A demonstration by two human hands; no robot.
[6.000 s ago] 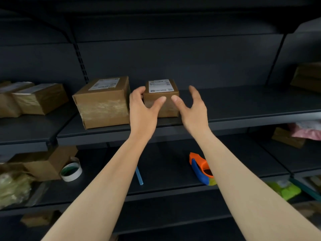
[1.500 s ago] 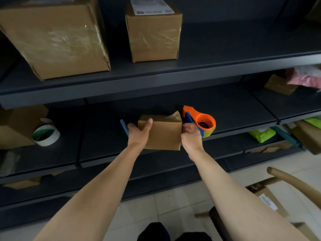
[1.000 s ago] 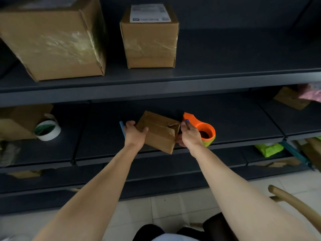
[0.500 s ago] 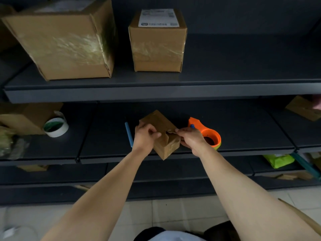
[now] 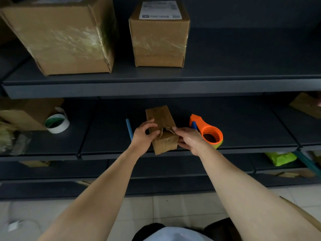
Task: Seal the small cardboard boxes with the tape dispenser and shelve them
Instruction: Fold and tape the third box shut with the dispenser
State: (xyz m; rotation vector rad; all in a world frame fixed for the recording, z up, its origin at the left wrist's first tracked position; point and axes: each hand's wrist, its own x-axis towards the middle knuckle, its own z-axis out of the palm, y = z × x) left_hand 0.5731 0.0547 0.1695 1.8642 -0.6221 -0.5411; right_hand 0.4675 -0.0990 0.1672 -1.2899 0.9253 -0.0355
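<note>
Brown cardboard, creased and not yet sealed: the small oblong box (image 5: pixel 159 115) is held by both hands just above the front edge of the dark grey middle shelf (image 5: pixel 243 146). The left hand (image 5: pixel 143 134) curls its fingers round the left side of the box to keep it steady. The right hand (image 5: pixel 189 138) pinches the loose flaps at the near end, probably to fold them flat before taping.

Just right of this hand lies the orange plastic tape dispenser (image 5: pixel 208 133), near enough to take quickly. Left of the box lies a thin blue stick (image 5: pixel 129 126), and further left a white tape roll (image 5: pixel 57 123) with a green core. On the upper shelf (image 5: pixel 156 87) stand a large taped cardboard box (image 5: pixel 66 37) and a smaller labelled cardboard box (image 5: pixel 159 35), which I think are already finished.
</note>
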